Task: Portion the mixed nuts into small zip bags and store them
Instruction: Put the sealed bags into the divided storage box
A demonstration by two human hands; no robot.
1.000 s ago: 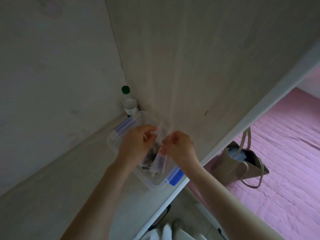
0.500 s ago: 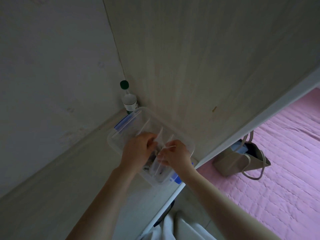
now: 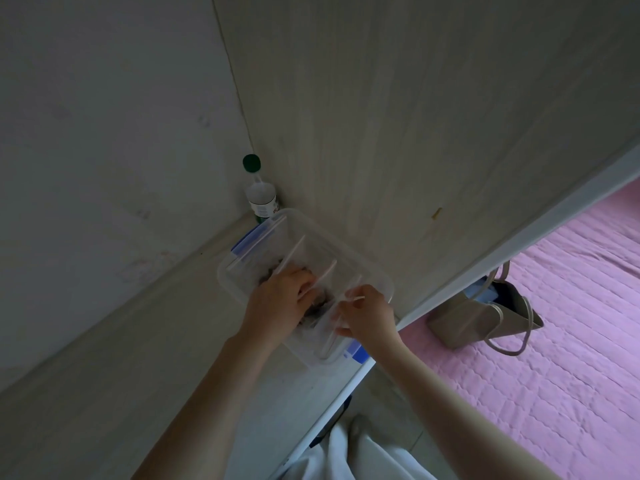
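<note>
A clear plastic storage box point(image 3: 367, 268) with blue clips stands in the corner of a pale wooden shelf point(image 3: 104, 393). Several small zip bags of dark mixed nuts point(image 3: 320, 308) stand upright in it. My left hand point(image 3: 277, 303) reaches down into the box, its fingers pressed among the bags. At the box's near right side my right hand point(image 3: 367, 315) pinches the top edge of the nearest zip bag point(image 3: 329, 336). The bags' lower parts are hidden behind my hands.
A bottle point(image 3: 259, 199) with a green cap stands in the corner just behind the box. The shelf's white front edge point(image 3: 332, 407) runs close to the box. Below right, a beige handbag point(image 3: 485, 317) sits on a pink quilted surface point(image 3: 554, 358).
Both hands have sunk lower into the box with the bag. My left hand has pushed further in among the bags. The view has tilted slightly.
</note>
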